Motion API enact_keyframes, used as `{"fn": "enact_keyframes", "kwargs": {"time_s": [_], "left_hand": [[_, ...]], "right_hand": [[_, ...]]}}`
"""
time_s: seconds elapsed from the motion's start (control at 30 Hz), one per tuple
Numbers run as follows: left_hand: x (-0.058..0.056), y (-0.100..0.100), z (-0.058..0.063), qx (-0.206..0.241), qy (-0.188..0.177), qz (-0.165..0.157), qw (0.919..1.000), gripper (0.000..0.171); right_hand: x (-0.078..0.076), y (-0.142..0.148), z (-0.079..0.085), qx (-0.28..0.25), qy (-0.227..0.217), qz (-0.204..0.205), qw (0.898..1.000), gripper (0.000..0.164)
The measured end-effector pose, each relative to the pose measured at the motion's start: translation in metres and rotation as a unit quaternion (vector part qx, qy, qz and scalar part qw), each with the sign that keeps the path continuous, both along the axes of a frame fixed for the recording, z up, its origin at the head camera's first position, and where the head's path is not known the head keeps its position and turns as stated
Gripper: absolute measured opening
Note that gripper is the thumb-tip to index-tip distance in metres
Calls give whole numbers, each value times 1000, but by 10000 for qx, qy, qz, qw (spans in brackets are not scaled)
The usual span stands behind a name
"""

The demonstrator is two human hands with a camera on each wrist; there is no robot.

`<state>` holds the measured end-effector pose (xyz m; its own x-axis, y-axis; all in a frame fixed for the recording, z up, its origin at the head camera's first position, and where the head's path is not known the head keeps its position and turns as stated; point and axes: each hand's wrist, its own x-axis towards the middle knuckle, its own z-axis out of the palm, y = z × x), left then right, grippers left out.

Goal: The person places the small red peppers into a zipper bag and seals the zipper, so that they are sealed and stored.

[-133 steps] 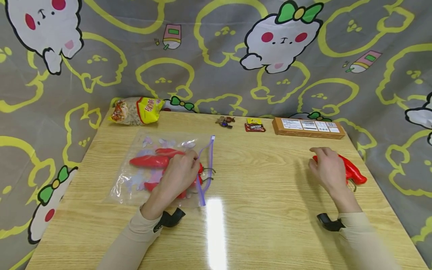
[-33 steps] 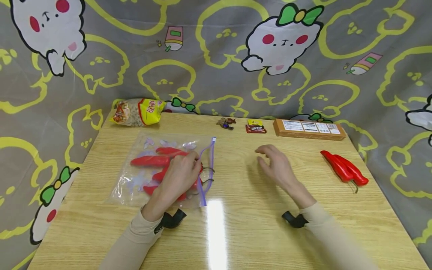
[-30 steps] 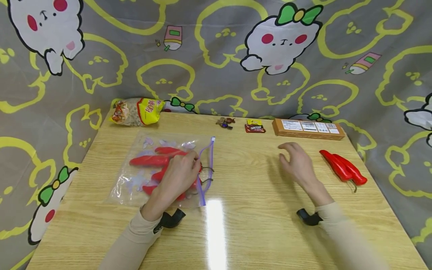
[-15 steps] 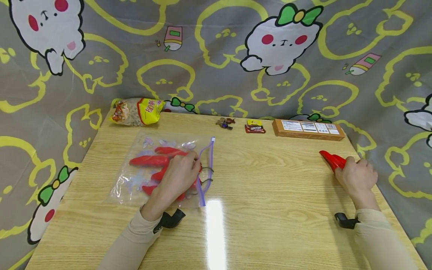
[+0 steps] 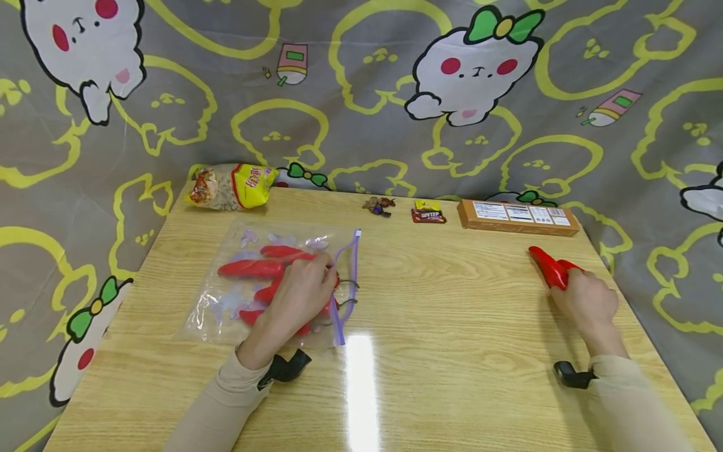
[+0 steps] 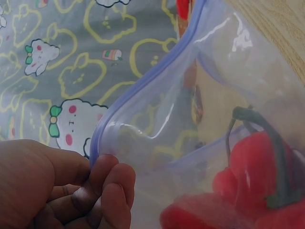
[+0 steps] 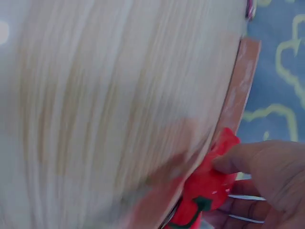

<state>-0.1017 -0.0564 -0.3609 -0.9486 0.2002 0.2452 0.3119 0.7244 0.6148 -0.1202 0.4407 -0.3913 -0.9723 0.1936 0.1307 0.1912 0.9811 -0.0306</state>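
My left hand (image 5: 302, 285) pinches the purple zip edge of a clear zip bag (image 6: 164, 112), seen up close in the left wrist view. Inside the bag lie several red peppers (image 5: 248, 269), their green stems toward the opening; the hand covers part of them. At the right side of the table, my right hand (image 5: 590, 304) grips a red pepper (image 5: 544, 263), thumb against its side and its green stem (image 7: 204, 204) showing in the right wrist view. A second red pepper (image 5: 569, 265) shows just behind that hand, mostly hidden by it.
Along the back edge stand a yellow-and-clear food packet (image 5: 226, 188), some small brown and blue trinkets (image 5: 378, 206), red and yellow candy bars (image 5: 427, 216) and a long orange-brown box (image 5: 519, 218). Wooden tabletop (image 5: 440, 301) lies between the hands. A patterned curtain hangs behind.
My right hand has swung from the table's middle over to the peppers on the right, taken hold of one and shifted it slightly left. The left hand stays at the bag's edge.
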Motion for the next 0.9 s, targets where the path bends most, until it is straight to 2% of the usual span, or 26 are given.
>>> {"fn": "enact_keyframes", "kwargs": {"time_s": [0.13, 0.23, 0.37, 0.47, 0.67, 0.9], "left_hand": [[0, 1, 1, -19, 6, -22, 10000, 10], [0, 1, 1, -19, 98, -27, 9999, 10], [0, 1, 0, -27, 190, -23, 9998, 9], [0, 2, 0, -28, 197, -32, 9998, 9], [1, 2, 0, 22, 226, -81, 9997, 8], [2, 3, 1, 7, 161, -104, 9998, 9]], "right_hand": [[0, -36, 7, -500, 353, 561, 9965, 38], [0, -72, 14, -984, 506, 1228, 9862, 41], [2, -122, 14, -1637, 590, 2383, 9555, 38], [6, -159, 11, -2095, 494, 3002, 9293, 35], [14, -219, 9, -2802, 187, 3595, 8899, 28], [15, -258, 4, -2936, 63, 4101, 8635, 23]]}}
